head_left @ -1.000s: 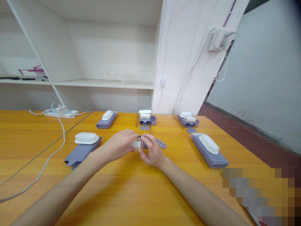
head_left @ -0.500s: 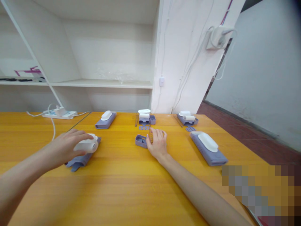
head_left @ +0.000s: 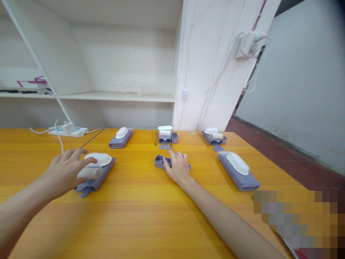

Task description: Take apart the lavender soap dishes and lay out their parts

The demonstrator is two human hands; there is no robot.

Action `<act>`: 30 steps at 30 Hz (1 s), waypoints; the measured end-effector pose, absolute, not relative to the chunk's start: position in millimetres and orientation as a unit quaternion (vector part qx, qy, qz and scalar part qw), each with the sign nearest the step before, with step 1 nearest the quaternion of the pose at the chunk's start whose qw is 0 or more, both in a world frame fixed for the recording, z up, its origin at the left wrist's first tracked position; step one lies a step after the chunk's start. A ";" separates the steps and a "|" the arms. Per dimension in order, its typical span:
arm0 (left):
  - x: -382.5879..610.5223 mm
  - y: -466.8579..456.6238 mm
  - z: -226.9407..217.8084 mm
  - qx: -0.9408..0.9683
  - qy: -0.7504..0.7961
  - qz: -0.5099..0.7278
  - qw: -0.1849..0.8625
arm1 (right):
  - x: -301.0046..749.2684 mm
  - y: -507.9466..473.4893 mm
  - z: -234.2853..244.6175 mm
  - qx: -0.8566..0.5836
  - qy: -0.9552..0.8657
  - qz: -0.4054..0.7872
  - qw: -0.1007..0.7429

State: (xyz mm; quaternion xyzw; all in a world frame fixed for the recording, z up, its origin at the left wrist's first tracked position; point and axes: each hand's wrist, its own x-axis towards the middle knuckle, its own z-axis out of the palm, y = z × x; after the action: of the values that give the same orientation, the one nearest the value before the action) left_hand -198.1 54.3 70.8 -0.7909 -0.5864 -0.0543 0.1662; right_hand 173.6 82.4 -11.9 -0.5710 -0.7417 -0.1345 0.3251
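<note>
My left hand [head_left: 67,167] is open, fingers spread around a white cylinder [head_left: 91,172]. That cylinder rests on a purple fabric-like case [head_left: 104,172], which also bears a white oval piece [head_left: 101,158] and has a loose flap at its near end. My right hand [head_left: 178,167] is over a small purple tray [head_left: 159,162], thumb at its inner side and the other fingers bent down. Whatever lies under those fingers is hidden. Beyond that hand are a flat purple cut-out plate [head_left: 164,147] and a thin coil spring [head_left: 156,137].
Another purple case with a white oval top [head_left: 238,163] lies at the right, and a similar one [head_left: 122,138] at the back left. Sets of parts stand at the back middle [head_left: 165,135] and back right [head_left: 214,136]. A power strip [head_left: 68,130] with cables lies at the left rear.
My left hand has drawn back leftward and spread its fingers; the white cylinder now sits lower on the case. A spring seen by my right fingers is now covered, and that hand has shifted slightly left.
</note>
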 end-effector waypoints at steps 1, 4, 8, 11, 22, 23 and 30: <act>-195.2 52.1 73.2 -0.790 -0.586 -0.049 0.175 | 174.0 82.7 -12.1 -0.570 -0.741 -0.133 0.329; -181.6 46.5 78.5 -0.790 -0.583 -0.047 0.183 | 175.7 82.1 -12.1 -0.546 -0.751 -0.117 0.353; -144.6 42.4 76.5 -0.833 -0.526 -0.065 0.161 | 176.6 77.0 -11.5 -0.398 -0.838 -0.057 0.368; -103.2 38.4 68.2 -0.878 -0.462 -0.079 0.101 | 174.5 73.4 -12.5 -0.320 -0.870 -0.052 0.371; -29.5 27.3 38.3 -0.900 -0.436 0.003 0.015 | 177.1 83.4 -12.6 -0.578 -0.733 -0.129 0.336; -31.4 22.8 38.9 -0.900 -0.436 0.009 0.007 | 177.3 84.4 -13.2 -0.595 -0.723 -0.129 0.327; -69.7 -27.4 40.7 -0.882 -0.461 -0.007 -0.100 | 176.7 87.1 -17.6 -0.618 -0.724 -0.123 0.282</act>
State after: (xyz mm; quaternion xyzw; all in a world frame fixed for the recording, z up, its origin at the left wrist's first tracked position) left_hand -69.7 -27.4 40.7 -0.8819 -0.4607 -0.0072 -0.1000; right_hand 176.7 87.1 -17.6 -0.6176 -0.7238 -0.1228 0.2822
